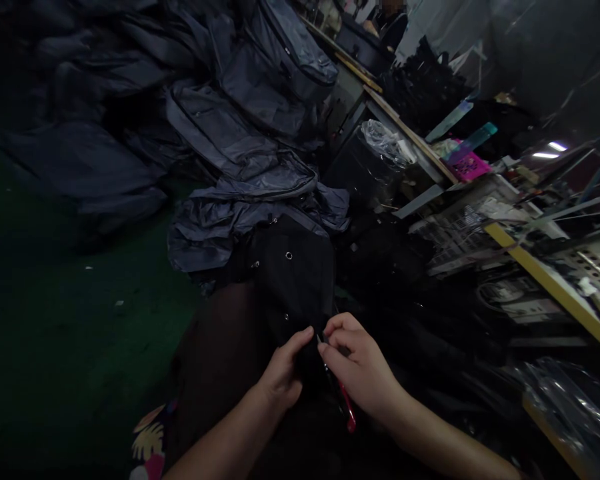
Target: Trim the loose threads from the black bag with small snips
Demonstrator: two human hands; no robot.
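A black fabric piece (300, 280) with several small metal eyelets lies over my lap. My left hand (283, 370) is closed on its near edge, thumb on top and the other fingers hidden beneath the cloth. Just to the right, my right hand (357, 360) has its fingers curled round red-handled thread snips (348, 408). Their pointed metal tip shows by the thumb, close to the fabric edge, and the red handle hangs down below the palm. Whether the fingertips also pinch a thread or the cloth is too dark to tell.
Heaped grey-blue bags (245, 147) lie ahead and to the left on the green floor (80, 320). A workbench (405, 130) runs along the right, with a pink basket (467, 163) on it. Clear plastic wrapping (575, 393) lies at lower right. Another person (393, 27) is at the back.
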